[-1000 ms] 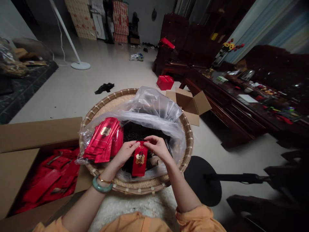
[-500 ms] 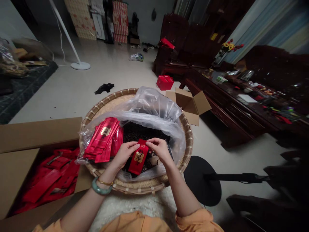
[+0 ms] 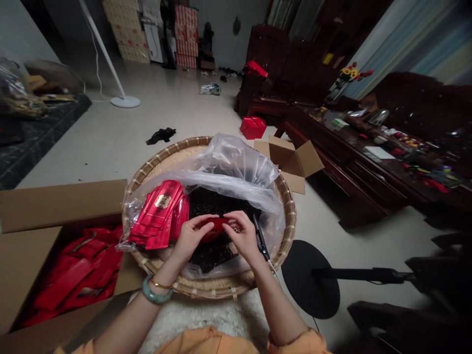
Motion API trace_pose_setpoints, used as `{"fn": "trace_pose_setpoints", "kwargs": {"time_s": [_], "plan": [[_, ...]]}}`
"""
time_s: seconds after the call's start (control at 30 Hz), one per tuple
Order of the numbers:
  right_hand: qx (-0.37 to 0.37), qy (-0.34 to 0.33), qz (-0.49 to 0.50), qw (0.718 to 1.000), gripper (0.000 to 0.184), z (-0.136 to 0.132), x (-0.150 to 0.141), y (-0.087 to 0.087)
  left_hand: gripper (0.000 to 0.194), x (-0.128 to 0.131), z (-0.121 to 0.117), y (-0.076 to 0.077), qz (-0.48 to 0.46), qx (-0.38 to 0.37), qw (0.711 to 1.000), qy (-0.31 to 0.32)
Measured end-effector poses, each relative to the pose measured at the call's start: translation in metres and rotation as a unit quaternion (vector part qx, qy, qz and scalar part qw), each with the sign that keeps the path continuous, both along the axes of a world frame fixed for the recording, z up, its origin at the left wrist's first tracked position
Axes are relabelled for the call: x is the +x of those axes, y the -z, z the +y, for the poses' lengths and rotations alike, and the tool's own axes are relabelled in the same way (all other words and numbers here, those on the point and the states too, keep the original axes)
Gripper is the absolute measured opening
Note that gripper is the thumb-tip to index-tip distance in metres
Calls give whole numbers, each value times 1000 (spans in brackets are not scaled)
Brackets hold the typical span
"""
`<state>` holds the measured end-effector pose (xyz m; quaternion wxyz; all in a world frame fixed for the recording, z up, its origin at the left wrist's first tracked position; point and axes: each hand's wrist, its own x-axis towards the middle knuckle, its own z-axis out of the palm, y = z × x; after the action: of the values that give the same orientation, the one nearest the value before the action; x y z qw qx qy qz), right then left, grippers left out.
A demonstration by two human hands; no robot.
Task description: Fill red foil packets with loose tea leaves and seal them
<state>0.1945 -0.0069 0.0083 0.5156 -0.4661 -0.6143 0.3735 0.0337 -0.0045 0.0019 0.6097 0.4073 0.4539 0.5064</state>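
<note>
Between both hands is a red packet (image 3: 214,228), tipped so that little of its printed front shows. My left hand (image 3: 192,235) pinches one side of its edge, and my right hand (image 3: 242,233) grips the other side. Under them, dark loose leaves that look like tea (image 3: 210,201) lie in a clear plastic bag (image 3: 239,160) inside a round woven bamboo tray (image 3: 162,153). A fanned pile of flat red packets (image 3: 158,216) rests to the left of my left hand. Close to my right hand, a black tool with a white cord (image 3: 261,239) leans in the tray.
At the left stands an open cardboard box (image 3: 62,191) full of red packets (image 3: 81,270). Another open carton (image 3: 291,157) and a red box (image 3: 252,127) sit beyond the tray. A round black stand base (image 3: 306,278) is at the right, below a cluttered dark wooden table (image 3: 350,162).
The red packet has tilted from showing its printed front to nearly edge-on, both hands still gripping it. More of the black tool shows beside my right hand.
</note>
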Motion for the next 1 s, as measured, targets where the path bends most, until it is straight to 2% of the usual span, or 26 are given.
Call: {"fn": "trace_pose_setpoints", "kwargs": {"time_s": [0.13, 0.2, 0.23, 0.3, 0.37, 0.5, 0.6, 0.7, 0.8, 1.0], "plan": [[92, -53, -123, 987, 19, -11, 4, -5, 41, -1, -8, 9, 80, 109, 990, 39], [107, -83, -175, 975, 14, -14, 7, -11, 40, -7, -11, 11, 151, 190, 969, 44], [109, -92, -209, 968, 12, -15, 9, -16, 35, -10, -12, 11, 197, 241, 949, 53], [106, -107, -302, 941, 9, -17, 11, -26, 20, -18, -12, 7, 293, 342, 889, 82], [108, -120, -410, 898, 12, -16, 12, -37, 12, -25, -10, -2, 366, 413, 826, 113], [119, -129, -557, 812, 12, -14, 8, -51, 9, -32, -6, -25, 482, 464, 725, 160], [105, -117, -606, 780, 14, -15, 6, -54, 12, -33, -4, -37, 533, 468, 681, 182], [78, -102, -625, 770, 20, -19, 6, -54, 15, -35, -5, -41, 551, 465, 669, 181], [74, -93, -623, 773, 22, -22, 7, -54, 14, -34, -6, -39, 546, 460, 678, 176], [105, -104, -545, 825, 17, -19, 5, -43, 14, -29, -8, -34, 538, 432, 695, 199]]}}
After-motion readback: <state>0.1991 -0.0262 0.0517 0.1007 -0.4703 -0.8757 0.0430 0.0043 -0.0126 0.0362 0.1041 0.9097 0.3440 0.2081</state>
